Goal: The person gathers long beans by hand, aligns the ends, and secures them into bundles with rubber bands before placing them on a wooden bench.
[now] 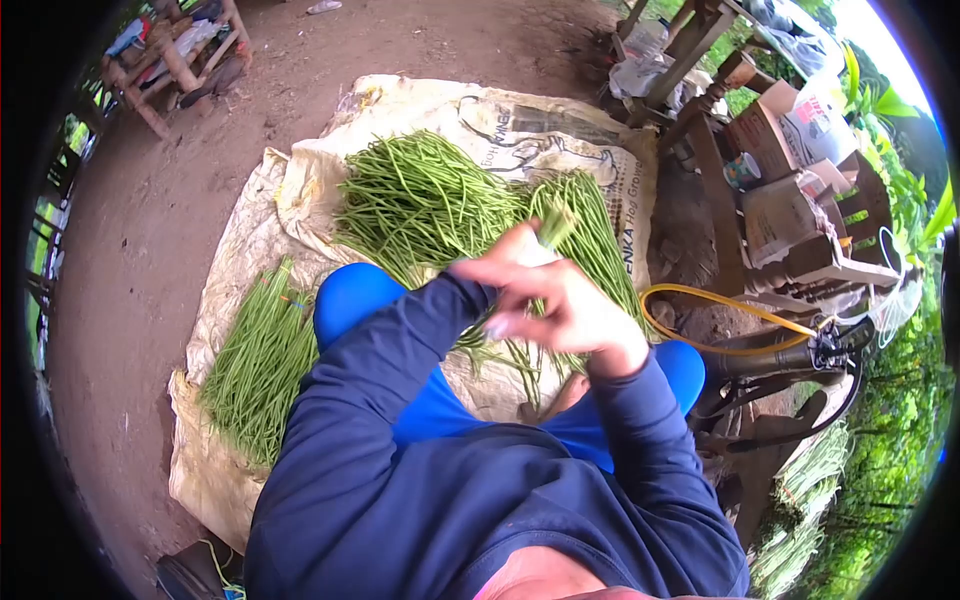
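Observation:
Long green yard-long beans are gathered in a bunch (557, 222), its pale stem ends pointing up and its lower ends hanging between my knees. My left hand (519, 246) is closed around this bunch near the top, partly hidden behind the other hand. In front of it, my right hand (575, 308) is blurred, its fingers stretched apart toward my left wrist. A large loose pile of yard-long beans (430, 200) lies ahead, with another heap (590, 225) to its right. By my left knee rest tied bundles of beans (258, 360).
A spread of sacks (310, 190) covers the dirt floor under the beans. To the right stand a wooden bench (715, 200) with cardboard boxes (765, 140) and a sprayer tank with a yellow hose (735, 350). A bamboo seat (175, 60) is at far left.

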`<act>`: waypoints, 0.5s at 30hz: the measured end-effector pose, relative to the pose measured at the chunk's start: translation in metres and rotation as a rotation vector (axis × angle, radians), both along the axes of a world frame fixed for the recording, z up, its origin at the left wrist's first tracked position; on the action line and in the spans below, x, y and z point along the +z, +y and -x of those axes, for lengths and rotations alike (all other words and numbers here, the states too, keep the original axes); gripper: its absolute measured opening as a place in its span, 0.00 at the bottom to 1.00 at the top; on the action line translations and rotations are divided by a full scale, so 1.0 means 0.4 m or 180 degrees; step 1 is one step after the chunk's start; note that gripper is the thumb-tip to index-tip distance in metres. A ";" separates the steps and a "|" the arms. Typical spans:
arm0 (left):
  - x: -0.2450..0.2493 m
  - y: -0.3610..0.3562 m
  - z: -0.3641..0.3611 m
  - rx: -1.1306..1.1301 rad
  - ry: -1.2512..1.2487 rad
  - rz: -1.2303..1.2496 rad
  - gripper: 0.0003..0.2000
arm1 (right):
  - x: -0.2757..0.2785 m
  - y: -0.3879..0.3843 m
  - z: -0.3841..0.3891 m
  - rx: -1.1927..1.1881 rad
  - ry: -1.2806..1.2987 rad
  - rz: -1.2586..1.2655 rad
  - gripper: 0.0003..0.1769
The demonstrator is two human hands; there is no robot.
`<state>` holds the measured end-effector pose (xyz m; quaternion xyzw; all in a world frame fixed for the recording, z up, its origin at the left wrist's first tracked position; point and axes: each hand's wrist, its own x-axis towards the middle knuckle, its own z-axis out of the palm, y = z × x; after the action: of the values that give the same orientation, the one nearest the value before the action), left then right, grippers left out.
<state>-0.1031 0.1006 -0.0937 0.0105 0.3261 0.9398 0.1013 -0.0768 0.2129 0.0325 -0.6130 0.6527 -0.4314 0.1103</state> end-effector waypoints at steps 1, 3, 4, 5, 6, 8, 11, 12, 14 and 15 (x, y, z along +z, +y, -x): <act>-0.024 -0.079 0.032 -0.0122 0.0581 0.2806 0.19 | -0.077 0.067 0.030 -0.0937 -0.1529 -0.0434 0.21; 0.084 -0.087 0.012 0.0270 -0.0293 0.2166 0.21 | -0.159 0.164 0.148 0.0085 -0.3950 0.1824 0.31; 0.100 -0.071 -0.001 0.0395 -0.0236 0.1631 0.21 | -0.229 0.224 0.227 0.1190 -0.5295 0.2912 0.34; 0.088 -0.053 0.000 0.0165 0.0008 0.1576 0.19 | -0.200 0.195 0.211 -0.1599 -0.5348 0.4054 0.36; 0.081 -0.026 -0.008 -0.0149 0.0158 0.1645 0.18 | -0.255 0.177 0.214 -0.2101 -0.5144 0.3710 0.37; 0.070 0.030 -0.038 -0.0534 0.0464 0.1706 0.17 | -0.383 0.132 0.197 -0.2673 -0.4434 0.2597 0.37; 0.045 0.026 -0.033 -0.0554 0.0250 0.1712 0.27 | -0.609 0.161 0.258 0.0911 -0.5715 0.2245 0.44; 0.053 0.009 -0.025 -0.0474 0.0161 0.1445 0.28 | -0.505 0.151 0.229 0.0641 -0.5316 0.1991 0.47; 0.069 -0.010 -0.012 -0.0390 0.0058 0.1210 0.33 | -0.363 0.156 0.211 -0.0316 -0.4514 0.1450 0.57; 0.096 -0.017 -0.027 -0.0967 -0.0305 0.1668 0.36 | -0.268 0.124 0.190 -0.0884 -0.3487 0.1419 0.64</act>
<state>-0.0924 0.0937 -0.0552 -0.0116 0.5469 0.7973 0.2551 -0.1527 0.2626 -0.0749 -0.2193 0.4687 -0.8208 0.2418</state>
